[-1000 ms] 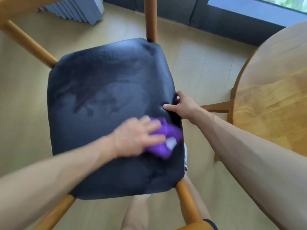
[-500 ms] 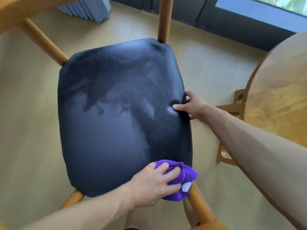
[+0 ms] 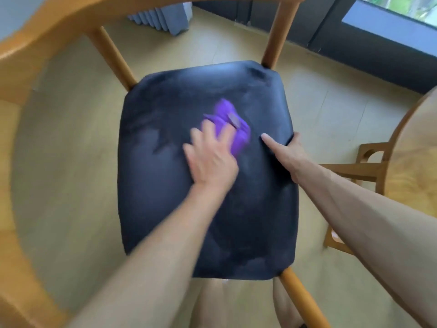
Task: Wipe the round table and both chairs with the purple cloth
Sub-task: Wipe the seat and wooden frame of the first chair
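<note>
The chair's black padded seat point(image 3: 165, 204) fills the middle of the head view, with damp streaks on it. The purple cloth point(image 3: 233, 124) lies bunched on the seat's upper middle, blurred by motion. My left hand point(image 3: 210, 157) presses flat on the cloth's near side with its fingers spread and fairly straight. My right hand point(image 3: 287, 152) grips the seat's right edge, thumb lying on top and fingers curled under the rim. The round wooden table point(image 3: 416, 162) shows at the right edge of the view.
The chair's curved wooden backrest point(image 3: 35, 48) arcs round the left and top, joined by spindles point(image 3: 275, 36). A wooden table support point(image 3: 364, 166) stands right of the seat. A grey curtain point(image 3: 163, 17) and a dark window frame point(image 3: 354, 39) line the far wall.
My left hand has swept the cloth from the seat's near right corner up to its upper middle, with its fingers now straighter. My right hand has stayed on the seat's right edge.
</note>
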A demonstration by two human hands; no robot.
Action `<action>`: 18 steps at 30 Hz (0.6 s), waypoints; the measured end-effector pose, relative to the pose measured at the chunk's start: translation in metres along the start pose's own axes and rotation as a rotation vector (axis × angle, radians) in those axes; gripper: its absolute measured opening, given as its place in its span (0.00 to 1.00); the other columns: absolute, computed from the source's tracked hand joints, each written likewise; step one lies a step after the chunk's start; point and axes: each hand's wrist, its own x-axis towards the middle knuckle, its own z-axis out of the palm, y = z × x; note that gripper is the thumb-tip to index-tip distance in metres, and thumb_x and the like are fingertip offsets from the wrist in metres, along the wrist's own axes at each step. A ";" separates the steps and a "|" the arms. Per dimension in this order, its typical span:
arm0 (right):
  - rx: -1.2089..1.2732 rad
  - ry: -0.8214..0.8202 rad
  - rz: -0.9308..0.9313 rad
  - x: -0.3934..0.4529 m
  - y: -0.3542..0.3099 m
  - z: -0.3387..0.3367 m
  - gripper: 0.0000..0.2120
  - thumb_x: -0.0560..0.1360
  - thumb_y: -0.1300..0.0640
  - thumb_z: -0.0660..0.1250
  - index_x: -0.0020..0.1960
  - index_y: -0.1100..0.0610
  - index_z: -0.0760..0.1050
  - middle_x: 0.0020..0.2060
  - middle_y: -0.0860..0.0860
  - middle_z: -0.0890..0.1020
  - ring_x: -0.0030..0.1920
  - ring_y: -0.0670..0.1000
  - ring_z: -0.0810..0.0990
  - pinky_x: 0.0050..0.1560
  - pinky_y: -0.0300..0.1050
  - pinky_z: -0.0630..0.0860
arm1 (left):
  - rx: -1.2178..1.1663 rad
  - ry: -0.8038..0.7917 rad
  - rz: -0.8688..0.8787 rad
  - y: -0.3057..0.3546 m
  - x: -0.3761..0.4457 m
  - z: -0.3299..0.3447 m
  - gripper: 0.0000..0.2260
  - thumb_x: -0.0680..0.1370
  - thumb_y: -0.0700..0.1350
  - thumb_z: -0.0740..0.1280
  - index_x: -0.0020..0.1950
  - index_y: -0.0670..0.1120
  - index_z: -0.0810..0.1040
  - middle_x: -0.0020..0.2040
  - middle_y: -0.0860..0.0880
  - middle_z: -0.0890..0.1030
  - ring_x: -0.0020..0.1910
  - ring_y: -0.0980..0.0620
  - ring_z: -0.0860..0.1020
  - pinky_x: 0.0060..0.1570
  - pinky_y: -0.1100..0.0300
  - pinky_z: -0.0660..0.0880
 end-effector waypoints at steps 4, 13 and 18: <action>-0.020 0.087 -0.010 0.004 0.004 0.007 0.38 0.64 0.33 0.74 0.64 0.52 0.65 0.56 0.50 0.75 0.58 0.55 0.77 0.62 0.53 0.74 | -0.025 -0.339 0.650 -0.002 -0.104 0.003 0.22 0.70 0.42 0.60 0.62 0.57 0.72 0.63 0.45 0.72 0.50 0.41 0.72 0.42 0.50 0.65; -0.003 0.049 -0.003 0.009 0.006 0.008 0.35 0.63 0.33 0.74 0.59 0.49 0.63 0.56 0.46 0.74 0.54 0.52 0.74 0.54 0.48 0.70 | 0.136 -0.049 -0.160 -0.172 0.045 -0.032 0.30 0.70 0.37 0.66 0.69 0.59 0.70 0.64 0.46 0.72 0.56 0.37 0.70 0.48 0.45 0.70; 0.003 0.066 0.013 0.003 0.003 0.007 0.39 0.59 0.30 0.73 0.61 0.49 0.64 0.57 0.47 0.75 0.56 0.53 0.75 0.56 0.51 0.72 | 0.067 0.000 -0.256 -0.102 0.009 -0.021 0.28 0.67 0.36 0.63 0.65 0.56 0.71 0.63 0.45 0.71 0.55 0.38 0.70 0.44 0.47 0.71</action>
